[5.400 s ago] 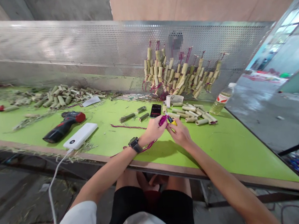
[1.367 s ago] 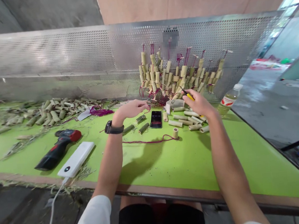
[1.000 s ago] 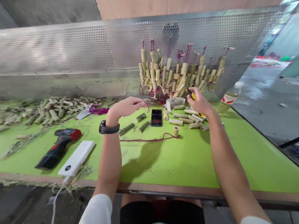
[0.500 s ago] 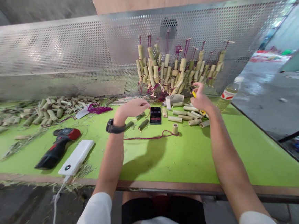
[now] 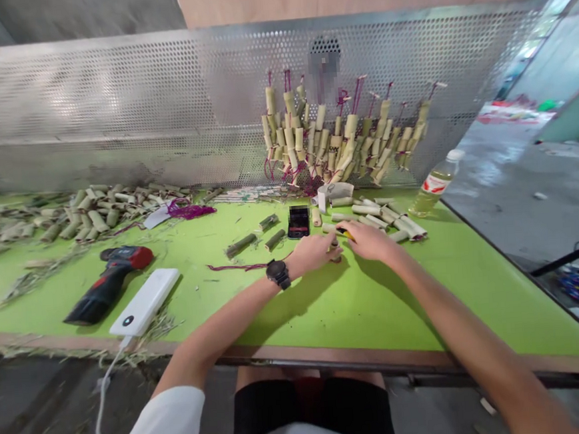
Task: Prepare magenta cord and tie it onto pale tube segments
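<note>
Both my hands rest low on the green table [image 5: 425, 286], close together. My left hand [image 5: 315, 252], with a black watch on the wrist, is closed in a pinch on a small bamboo tube [image 5: 335, 247] standing on the table. A purple string [image 5: 238, 268] trails left from it across the table. My right hand [image 5: 370, 240] lies just right of the tube, closed around a yellow-handled tool [image 5: 347, 234] whose tip points at the tube. Loose cut bamboo tubes [image 5: 384, 217] lie just behind my right hand.
A phone [image 5: 298, 221] lies behind my hands. A red-black drill [image 5: 107, 285] and a white power bank [image 5: 145, 310] lie left. Strung bamboo tubes [image 5: 333, 140] hang on the perforated metal screen [image 5: 111, 117]. A bottle [image 5: 435, 185] stands right; a bamboo pile [image 5: 88, 209] and a purple string bundle [image 5: 189, 210] lie far left.
Both hands came down from the hanging bundle at the screen to the table. My left hand now pinches the small tube that stood alone, and my right hand brought the yellow tool beside it.
</note>
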### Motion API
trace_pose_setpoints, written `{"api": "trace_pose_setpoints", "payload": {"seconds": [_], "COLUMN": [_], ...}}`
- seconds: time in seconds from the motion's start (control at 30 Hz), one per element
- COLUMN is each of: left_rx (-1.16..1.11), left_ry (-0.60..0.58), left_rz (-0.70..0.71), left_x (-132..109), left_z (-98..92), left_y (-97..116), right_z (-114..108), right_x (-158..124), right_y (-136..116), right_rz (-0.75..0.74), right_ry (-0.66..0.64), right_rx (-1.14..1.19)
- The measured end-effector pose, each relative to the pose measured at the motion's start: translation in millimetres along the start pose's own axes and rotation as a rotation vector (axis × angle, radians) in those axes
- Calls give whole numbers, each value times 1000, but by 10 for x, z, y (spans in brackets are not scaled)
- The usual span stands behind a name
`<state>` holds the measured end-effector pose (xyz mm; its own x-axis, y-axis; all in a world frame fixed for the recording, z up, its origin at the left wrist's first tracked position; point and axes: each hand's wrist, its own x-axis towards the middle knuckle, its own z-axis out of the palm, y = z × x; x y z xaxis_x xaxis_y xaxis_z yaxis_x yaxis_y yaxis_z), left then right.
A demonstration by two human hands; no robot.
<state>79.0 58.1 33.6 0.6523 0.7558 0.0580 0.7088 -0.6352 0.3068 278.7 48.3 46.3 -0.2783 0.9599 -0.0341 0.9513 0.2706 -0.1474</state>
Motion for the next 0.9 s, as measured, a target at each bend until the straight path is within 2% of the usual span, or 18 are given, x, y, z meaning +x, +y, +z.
{"api": "trace_pose_setpoints", "payload": {"seconds": [0.13,0.2,0.3,0.4,0.47,0.67,0.8,0.9], "left_rx": [-136,-259,-486,-618,-646,-597,-669,-647], "left_ry": [43,82,170,192,169,148,145,189], "left_rz": [33,62,87,66,67,5,12,35], "left_x": [-224,-323,-399,-415,-416,-396,-379,-391], "left_z": [-10,22,149,282,331,374,406,364], "left_y": [-249,-389,-567,-659,-673,-676,-730,-756], "right_z": [169,199,293,449,548,679,656,610], "right_x": [5,10,3,-38,-66,-45,-21,-21], "right_y": [-34,-85,-168,-230,-258,-294,-273,-233], "right_rz": [8,-18,-129,-221,-234,-247,-240,-245], "right_ry": [32,101,241,237,229,217,189,166], "right_rx": [-130,-114,111,395,463,208,118,19]}}
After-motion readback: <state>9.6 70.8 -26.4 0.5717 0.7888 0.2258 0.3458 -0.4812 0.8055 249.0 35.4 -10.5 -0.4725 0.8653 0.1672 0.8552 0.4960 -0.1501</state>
